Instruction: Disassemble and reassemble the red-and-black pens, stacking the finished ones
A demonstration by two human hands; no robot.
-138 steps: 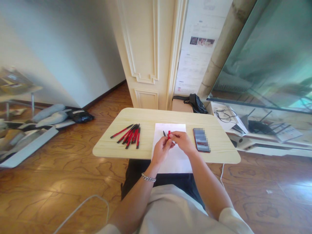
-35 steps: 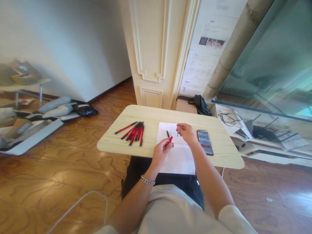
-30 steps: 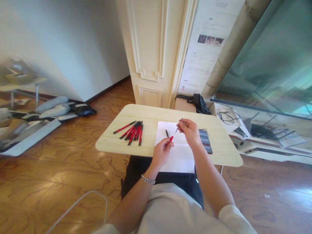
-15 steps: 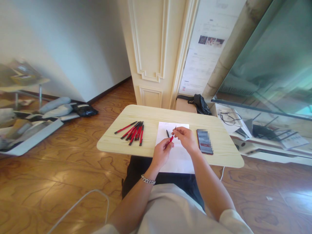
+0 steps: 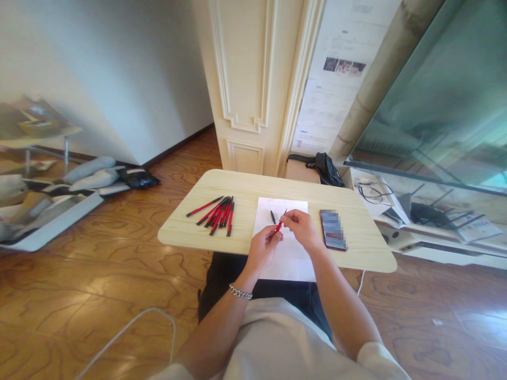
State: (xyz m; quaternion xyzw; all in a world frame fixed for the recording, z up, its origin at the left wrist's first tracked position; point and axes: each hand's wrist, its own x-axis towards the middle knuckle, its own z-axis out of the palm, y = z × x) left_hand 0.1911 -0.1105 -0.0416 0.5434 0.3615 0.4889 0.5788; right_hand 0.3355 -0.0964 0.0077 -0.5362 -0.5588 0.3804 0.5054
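Observation:
My left hand (image 5: 264, 247) is closed around a red pen barrel (image 5: 279, 227) over a white sheet of paper (image 5: 285, 253). My right hand (image 5: 301, 228) pinches a thin dark refill (image 5: 284, 212) whose lower end meets the barrel's open end. A small black pen part (image 5: 273, 217) lies on the paper just left of my hands. Several red and black pens (image 5: 217, 213) lie in a loose bunch on the left of the light wooden table (image 5: 198, 229).
A phone (image 5: 332, 229) lies on the table right of the paper. Beyond the table are a cream door frame (image 5: 253, 79), a black bag (image 5: 322, 168) and a low shelf with cables (image 5: 396, 203). Cushions and clutter (image 5: 59, 190) sit on the wooden floor at left.
My right hand, which had lifted the thin refill up and away to the right, has come back to my left hand. The refill's end now meets the red barrel.

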